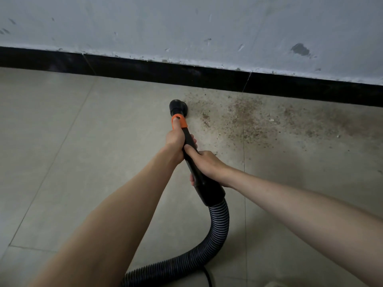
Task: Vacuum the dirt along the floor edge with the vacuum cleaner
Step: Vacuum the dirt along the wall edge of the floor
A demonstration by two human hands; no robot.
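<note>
A black vacuum wand (202, 179) with an orange collar (179, 121) points toward the wall, its round black nozzle (177, 106) down on the beige tiled floor. My left hand (176, 141) grips the wand just below the collar, thumb lying on the orange part. My right hand (205, 162) grips the wand lower down, fingers wrapped around it. Brown dirt (248, 119) is scattered over the floor to the right of the nozzle, along the black skirting (207, 76). A ribbed black hose (215, 237) curls from the wand toward the bottom edge.
A scuffed pale grey wall (186, 25) rises above the skirting. The tiles (62, 141) left of the nozzle look free of dirt. A thin black cable (208, 276) lies near the hose at the bottom.
</note>
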